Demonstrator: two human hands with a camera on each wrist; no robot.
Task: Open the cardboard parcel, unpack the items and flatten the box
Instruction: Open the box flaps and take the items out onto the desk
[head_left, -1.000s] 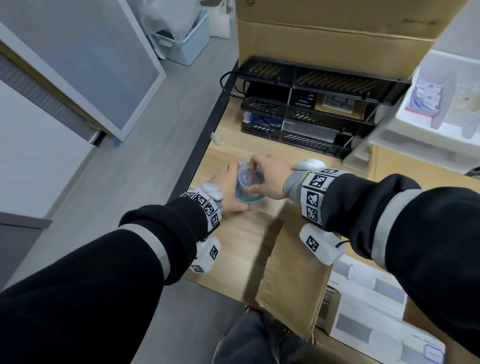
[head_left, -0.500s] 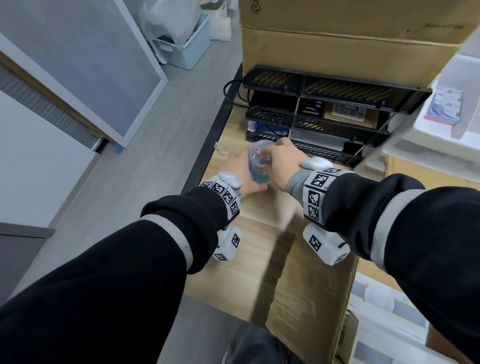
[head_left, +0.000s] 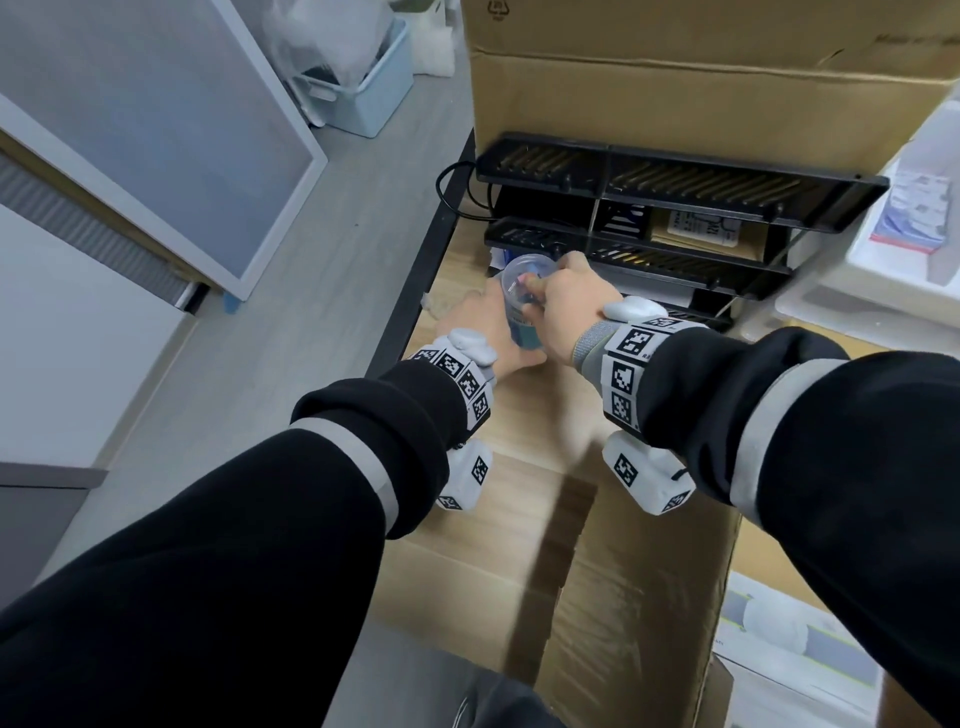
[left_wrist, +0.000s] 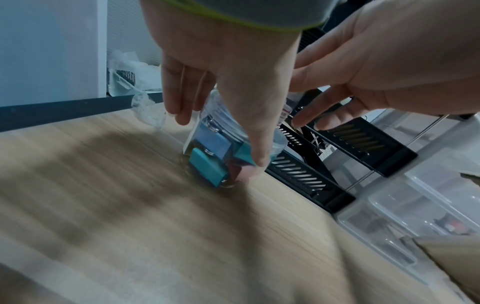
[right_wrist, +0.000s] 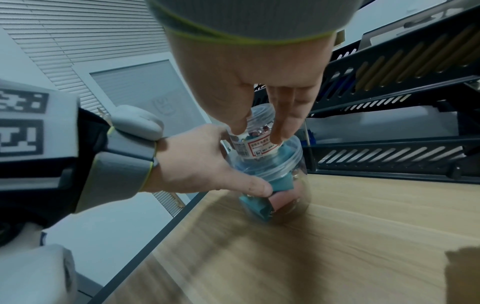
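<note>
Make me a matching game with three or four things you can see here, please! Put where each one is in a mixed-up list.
Things:
1. clear plastic jar
2. small labelled clear bottle
3. black slotted metal rack
4. pale blue plastic bin

Places:
A. on the grey floor
B. at the back of the wooden table
C. gripped by the left hand
D. pinched by the right hand above the jar

Pairs: 1-C, 2-D, 3-B, 4-A

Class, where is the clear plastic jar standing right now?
In the head view the clear plastic jar stands on the wooden desk near its left edge, before the black rack, between both hands.
</note>
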